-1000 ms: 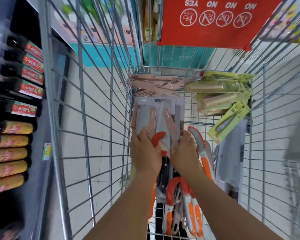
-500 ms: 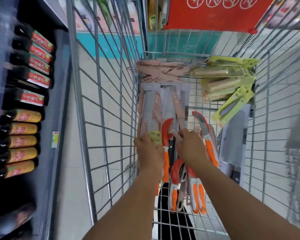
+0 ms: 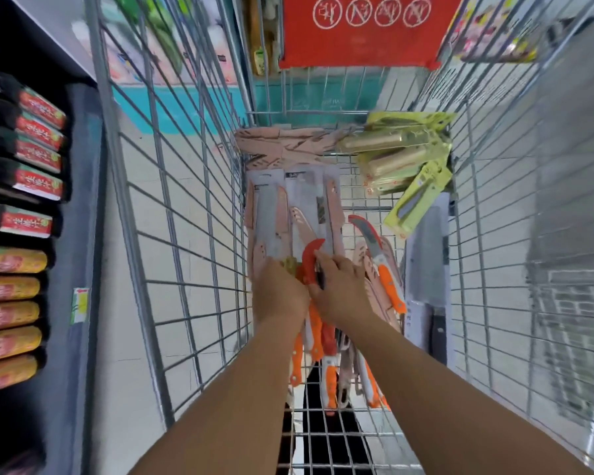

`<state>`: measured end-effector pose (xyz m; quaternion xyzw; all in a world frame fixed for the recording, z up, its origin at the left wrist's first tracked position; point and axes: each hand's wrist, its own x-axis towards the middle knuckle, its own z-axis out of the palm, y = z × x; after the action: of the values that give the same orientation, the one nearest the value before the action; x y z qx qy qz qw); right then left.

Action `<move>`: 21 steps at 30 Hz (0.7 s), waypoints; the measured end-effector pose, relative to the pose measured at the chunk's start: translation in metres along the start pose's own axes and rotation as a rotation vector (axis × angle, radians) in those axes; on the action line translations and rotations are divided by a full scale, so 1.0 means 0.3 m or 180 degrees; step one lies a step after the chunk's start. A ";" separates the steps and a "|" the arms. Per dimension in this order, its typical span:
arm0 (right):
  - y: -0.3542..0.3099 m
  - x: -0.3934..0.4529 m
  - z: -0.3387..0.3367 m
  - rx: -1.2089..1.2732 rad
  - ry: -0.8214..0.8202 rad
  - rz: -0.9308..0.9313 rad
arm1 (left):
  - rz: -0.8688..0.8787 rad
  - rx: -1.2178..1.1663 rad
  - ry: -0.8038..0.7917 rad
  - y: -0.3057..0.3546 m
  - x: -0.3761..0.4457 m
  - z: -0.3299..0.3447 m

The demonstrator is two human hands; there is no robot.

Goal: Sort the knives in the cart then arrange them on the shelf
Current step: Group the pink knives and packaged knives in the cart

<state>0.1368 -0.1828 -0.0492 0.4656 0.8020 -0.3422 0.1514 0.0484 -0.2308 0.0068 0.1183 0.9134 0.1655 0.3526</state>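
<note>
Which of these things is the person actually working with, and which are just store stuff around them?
Job: cart; red curved knife; left hand; right hand; pink knife packs; yellow knife packs.
Lying about: bottles; red sign.

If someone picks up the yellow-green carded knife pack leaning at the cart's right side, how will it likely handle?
The yellow-green knife pack is a thin card with a clear blister, so it probably flexes a little and feels light. Its glossy face may be slippery. Leaning on the cart's wire wall, it could slide down when nudged.
</note>
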 end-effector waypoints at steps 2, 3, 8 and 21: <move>0.003 -0.001 0.005 0.0064 -0.0072 0.0014 | 0.0362 0.0354 0.0217 0.036 -0.006 -0.028; -0.007 -0.007 -0.007 0.0162 -0.0028 -0.0022 | 0.0514 0.0455 0.0289 0.056 -0.003 -0.042; -0.049 -0.038 -0.147 0.2634 0.0477 0.0185 | 0.1051 -0.0180 0.0169 0.182 0.009 -0.078; 0.126 0.156 -0.474 0.4856 0.1364 0.1905 | 0.1055 -0.0856 -0.1122 0.399 0.027 0.058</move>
<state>0.1555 -0.0421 0.0116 0.6877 0.2056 -0.6395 -0.2754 0.0663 -0.1145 0.0358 0.2453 0.7760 0.3175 0.4867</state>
